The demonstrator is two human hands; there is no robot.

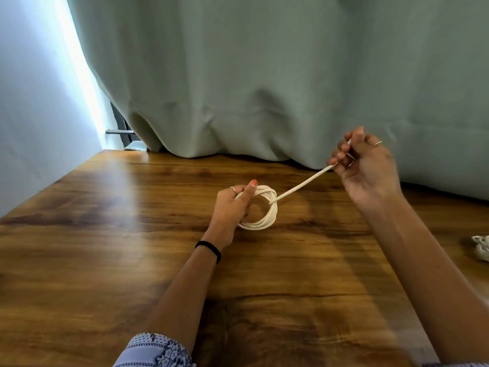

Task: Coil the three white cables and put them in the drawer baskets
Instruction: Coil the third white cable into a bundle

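above a wooden table [132, 260], the left hand [232, 207] grips a coiled white cable [267, 207] so its loops stay together. the right hand [365, 165] pinches the cable's loose end, pulled taut, likely to wrap it around the coil. another white bundle [482, 247] lies at the table's right edge; no drawer baskets are visible.

Bare forearms; a black band [209, 249] circles the left wrist, thin silver rings sit on both hands, an orange-painted thumbnail [254, 183] shows, and a blue-white floral sleeve [156, 350] covers the left upper arm

Glossy wood table [132, 207] (cloth curtain [264, 75])
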